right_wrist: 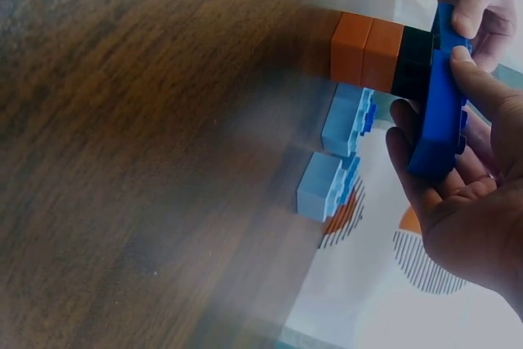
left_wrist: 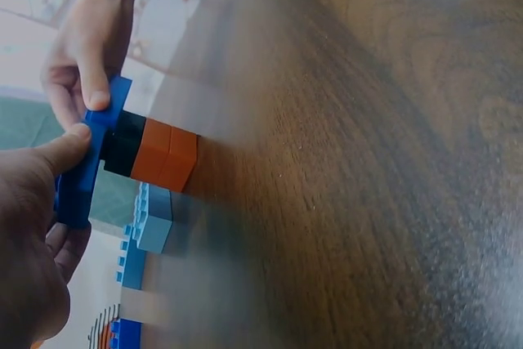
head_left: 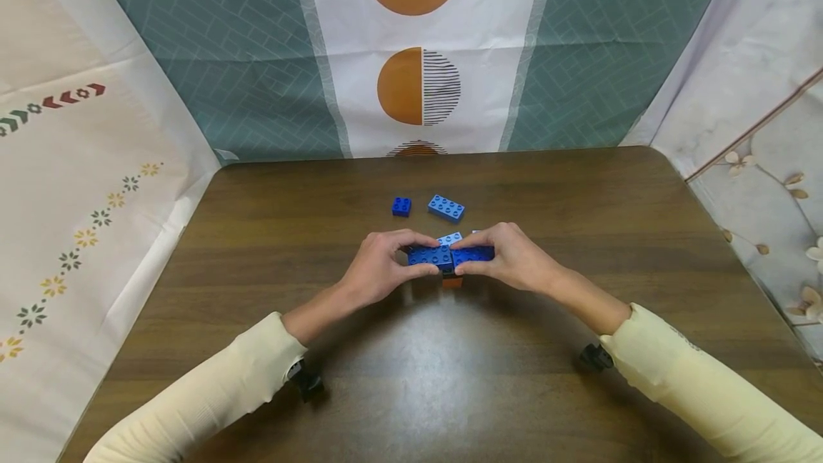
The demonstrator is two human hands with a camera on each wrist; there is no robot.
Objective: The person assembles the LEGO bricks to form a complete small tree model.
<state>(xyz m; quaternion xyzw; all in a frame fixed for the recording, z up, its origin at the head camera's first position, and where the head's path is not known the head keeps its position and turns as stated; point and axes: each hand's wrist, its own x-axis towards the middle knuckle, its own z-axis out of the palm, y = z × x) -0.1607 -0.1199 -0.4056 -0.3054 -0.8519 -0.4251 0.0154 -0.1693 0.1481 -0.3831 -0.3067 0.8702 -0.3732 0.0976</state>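
Observation:
Thumb and fingers of my left hand (head_left: 379,266) pinch a blue eight-stud toy brick (head_left: 429,256) by its long sides. My right hand (head_left: 517,259) grips a darker blue brick (head_left: 474,256) the same way. The two bricks meet end to end on a small tower, each jutting out sideways. Under them comes a black brick (left_wrist: 125,140), then two orange bricks (left_wrist: 166,157) stacked on the table. The right wrist view shows the right-hand brick (right_wrist: 439,116) from below, its outer end over the curled fingers.
Beyond the tower sit light blue bricks (right_wrist: 319,185), partly hidden by the hands in the head view. Farther back on the wooden table (head_left: 289,213) lie a small dark blue brick (head_left: 401,206) and a mid-blue eight-stud brick (head_left: 446,208). A patterned cloth (head_left: 257,56) hangs behind the table.

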